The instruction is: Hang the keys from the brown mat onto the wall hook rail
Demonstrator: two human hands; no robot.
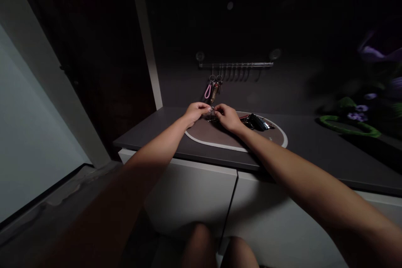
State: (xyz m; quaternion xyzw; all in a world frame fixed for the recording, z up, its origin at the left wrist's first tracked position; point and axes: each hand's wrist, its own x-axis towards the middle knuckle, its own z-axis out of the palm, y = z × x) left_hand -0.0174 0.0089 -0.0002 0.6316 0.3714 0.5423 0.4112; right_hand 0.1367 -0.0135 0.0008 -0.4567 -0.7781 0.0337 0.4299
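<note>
Over the oval mat (207,139), my left hand (195,113) and my right hand (228,117) meet with their fingertips almost touching. Both are closed in a pinch on a small metal key ring (212,109). Thin shiny pieces, seemingly keys, hang under the fingers, but their shapes are too small to make out. Just right of my right hand lies a heap of keys with a dark, shiny holder (259,122) on the mat. Behind my hands, a pink strap (207,91) and a brown tag (215,91) hang on rings.
A clear hook rail (236,65) with several hooks is fixed to the dark wall. The mat rests on a grey counter (141,132) above white cabinet doors (194,192). Purple flowers (358,114) and a green fuzzy loop (348,127) stand at the right. A dark door is at left.
</note>
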